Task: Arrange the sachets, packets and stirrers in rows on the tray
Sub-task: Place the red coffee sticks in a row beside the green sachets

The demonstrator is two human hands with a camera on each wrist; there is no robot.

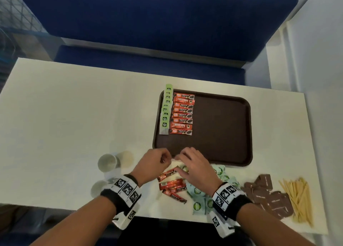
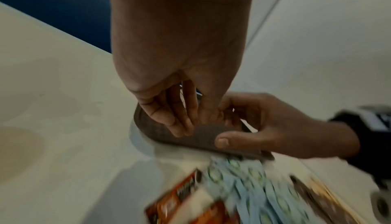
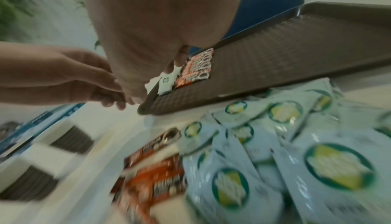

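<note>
Lying flat on the white bench (image 1: 74, 106): a brown tray (image 1: 222, 130). Down its left edge, a row of overlapping green sachets (image 1: 165, 110); just beside that, touching it, a row of red coffee sticks (image 1: 182, 113).

Over the tray's near left corner: left hand (image 1: 154, 164) and right hand (image 1: 196, 168), close together, fingers of both curled, something pale between them. Cannot tell whether either grips it.

Beneath and behind the hands, off the tray: loose red sticks (image 1: 172, 186), then a heap of pale blue-green packets (image 1: 200, 199), partly covered by the right wrist. Farther right: brown sachets (image 1: 267, 195) and a pile of wooden stirrers (image 1: 298, 199). To the left, a metal cup (image 1: 108, 162).

Only from the left wrist: right thumb resting on the tray's near rim, left fingertips down on the ribbed floor. From the right wrist, mostly blur.
</note>
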